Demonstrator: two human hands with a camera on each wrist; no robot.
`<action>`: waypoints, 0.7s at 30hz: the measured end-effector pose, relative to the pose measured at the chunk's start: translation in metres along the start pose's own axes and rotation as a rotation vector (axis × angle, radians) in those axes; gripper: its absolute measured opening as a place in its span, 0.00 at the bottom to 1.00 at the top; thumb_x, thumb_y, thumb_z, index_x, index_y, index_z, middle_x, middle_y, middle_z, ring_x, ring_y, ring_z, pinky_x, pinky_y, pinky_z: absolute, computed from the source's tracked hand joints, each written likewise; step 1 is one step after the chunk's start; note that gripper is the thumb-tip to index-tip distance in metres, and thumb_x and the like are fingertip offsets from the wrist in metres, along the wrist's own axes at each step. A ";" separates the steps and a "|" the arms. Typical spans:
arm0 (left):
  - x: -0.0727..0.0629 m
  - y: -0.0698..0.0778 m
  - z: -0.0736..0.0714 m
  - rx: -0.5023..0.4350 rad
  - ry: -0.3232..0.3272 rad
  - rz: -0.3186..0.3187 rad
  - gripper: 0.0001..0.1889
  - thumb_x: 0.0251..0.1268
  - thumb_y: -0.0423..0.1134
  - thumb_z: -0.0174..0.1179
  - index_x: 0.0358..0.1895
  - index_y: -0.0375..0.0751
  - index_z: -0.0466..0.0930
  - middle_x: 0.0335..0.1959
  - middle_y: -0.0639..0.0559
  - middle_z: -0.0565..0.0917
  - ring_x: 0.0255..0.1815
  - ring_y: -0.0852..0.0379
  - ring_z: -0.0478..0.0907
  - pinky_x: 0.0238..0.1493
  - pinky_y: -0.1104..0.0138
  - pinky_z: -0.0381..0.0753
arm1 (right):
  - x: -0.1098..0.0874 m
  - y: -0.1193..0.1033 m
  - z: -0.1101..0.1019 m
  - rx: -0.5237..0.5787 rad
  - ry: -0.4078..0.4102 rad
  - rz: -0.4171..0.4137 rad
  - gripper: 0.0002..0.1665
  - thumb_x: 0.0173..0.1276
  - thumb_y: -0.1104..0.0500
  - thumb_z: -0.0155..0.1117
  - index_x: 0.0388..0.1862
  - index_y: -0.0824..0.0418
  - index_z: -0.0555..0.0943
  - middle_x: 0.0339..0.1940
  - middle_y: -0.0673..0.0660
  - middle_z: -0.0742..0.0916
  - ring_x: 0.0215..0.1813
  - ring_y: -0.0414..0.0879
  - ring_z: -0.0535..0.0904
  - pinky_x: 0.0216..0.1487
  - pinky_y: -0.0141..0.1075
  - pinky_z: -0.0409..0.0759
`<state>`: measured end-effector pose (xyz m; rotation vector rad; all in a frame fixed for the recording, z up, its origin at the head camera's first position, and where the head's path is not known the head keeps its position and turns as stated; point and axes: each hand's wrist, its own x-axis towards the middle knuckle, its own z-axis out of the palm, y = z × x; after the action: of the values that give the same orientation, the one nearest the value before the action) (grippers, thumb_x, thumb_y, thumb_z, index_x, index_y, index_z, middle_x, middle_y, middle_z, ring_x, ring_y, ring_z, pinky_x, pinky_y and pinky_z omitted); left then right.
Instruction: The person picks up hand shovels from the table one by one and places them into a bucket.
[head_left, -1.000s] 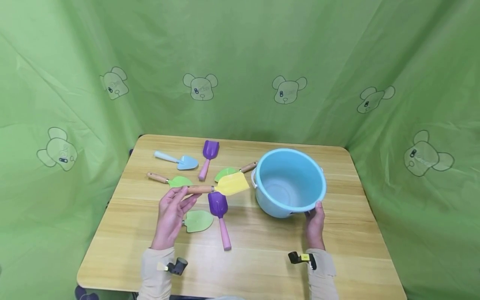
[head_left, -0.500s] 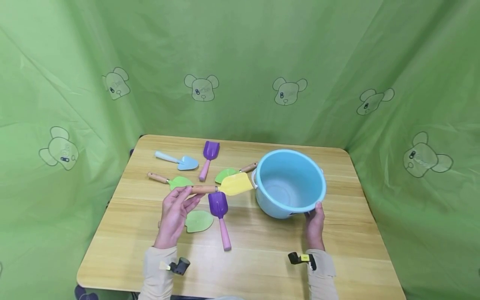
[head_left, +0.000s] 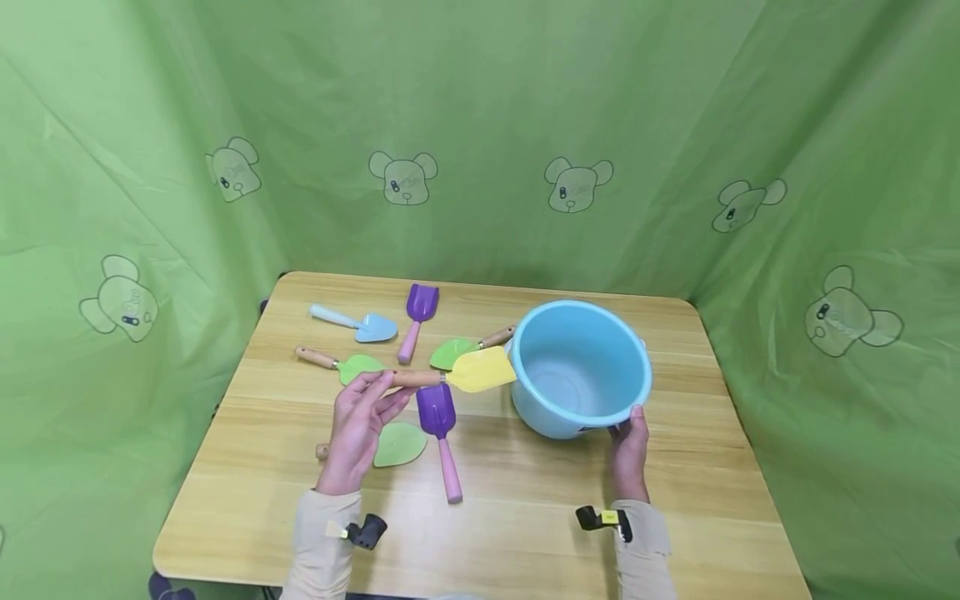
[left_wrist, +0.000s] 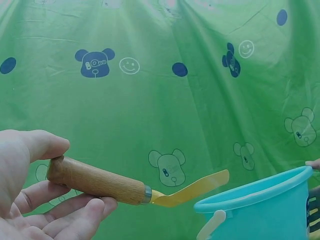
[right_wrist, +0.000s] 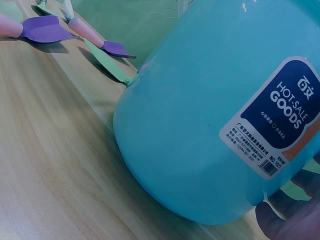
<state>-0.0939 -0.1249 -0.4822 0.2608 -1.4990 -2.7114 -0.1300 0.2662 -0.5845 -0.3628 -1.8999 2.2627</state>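
Note:
My left hand (head_left: 358, 429) pinches the end of the wooden handle of a small yellow shovel (head_left: 482, 370), held above the table. Its blade points right, and in the head view the tip overlaps the bucket's left rim. From the left wrist, the blade (left_wrist: 200, 187) appears just above that rim. A light blue bucket (head_left: 542, 419) stands tilted at the right, its mouth showing nothing inside. My right hand (head_left: 628, 454) grips its near right side, thumb at the rim and fingers underneath, partly hidden. In the right wrist view, a label (right_wrist: 280, 117) marks the bucket's wall.
Left of the bucket, on the wooden table (head_left: 525, 533), lie a light blue trowel (head_left: 375, 327), purple shovels with pink handles (head_left: 422, 302), and several green trowels with wooden handles (head_left: 401, 444). A green curtain (head_left: 480, 100) surrounds the table.
My left hand has moved a little to the right with the yellow shovel, bringing its blade tip to the bucket's rim. The bucket and my right hand have stayed almost still.

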 end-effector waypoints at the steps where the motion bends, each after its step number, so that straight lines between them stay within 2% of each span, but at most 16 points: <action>1: 0.000 0.000 0.000 0.001 -0.003 0.000 0.05 0.78 0.34 0.58 0.41 0.47 0.81 0.40 0.54 0.91 0.41 0.59 0.92 0.52 0.67 0.91 | 0.000 0.000 0.000 0.004 0.000 -0.002 0.40 0.82 0.36 0.30 0.81 0.57 0.62 0.75 0.56 0.73 0.78 0.51 0.64 0.83 0.53 0.56; 10: 0.002 0.001 0.006 0.008 -0.063 0.008 0.06 0.79 0.38 0.58 0.39 0.49 0.81 0.42 0.56 0.93 0.45 0.59 0.91 0.58 0.64 0.89 | 0.000 0.001 -0.001 -0.033 -0.019 0.005 0.40 0.82 0.34 0.28 0.83 0.52 0.60 0.80 0.60 0.67 0.82 0.55 0.59 0.86 0.57 0.50; 21: 0.004 -0.001 0.012 0.002 -0.103 0.016 0.05 0.79 0.39 0.58 0.42 0.48 0.83 0.43 0.55 0.93 0.45 0.60 0.91 0.55 0.66 0.90 | 0.000 0.003 -0.003 -0.042 -0.028 -0.012 0.40 0.82 0.34 0.27 0.83 0.50 0.60 0.81 0.61 0.66 0.83 0.57 0.57 0.86 0.61 0.48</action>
<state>-0.0998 -0.1148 -0.4778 0.1103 -1.5208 -2.7508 -0.1289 0.2681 -0.5878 -0.3260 -1.9602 2.2355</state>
